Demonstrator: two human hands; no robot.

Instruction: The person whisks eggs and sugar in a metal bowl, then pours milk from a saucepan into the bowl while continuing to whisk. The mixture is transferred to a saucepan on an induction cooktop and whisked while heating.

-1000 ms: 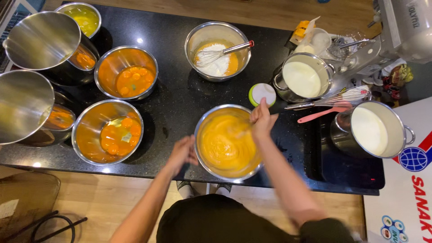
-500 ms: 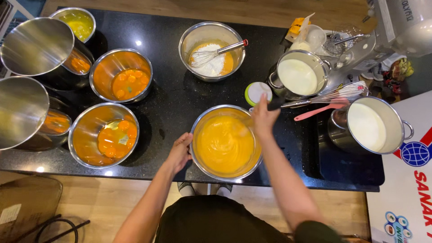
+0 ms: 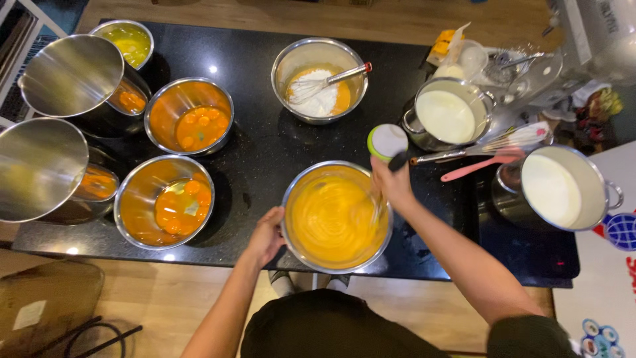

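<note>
Mixing bowl (image 3: pixel 289 233) was polished steel — mirror-bright rim, smooth glossy yellow batter (image 3: pixel 331 219) inside. Worktop (image 3: pixel 258 149) was black speckled stone, glossy, catching light spots. Spatula (image 3: pixel 480 166) looked matt pink silicone. Floor (image 3: pixel 152 305) — pale wood, satin finish.

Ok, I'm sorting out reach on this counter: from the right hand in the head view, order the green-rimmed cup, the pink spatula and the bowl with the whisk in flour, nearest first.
From the right hand:
1. Green-rimmed cup, just above the hand.
2. Pink spatula, to its right.
3. Bowl with the whisk in flour, farther up the counter, slightly left.
</note>
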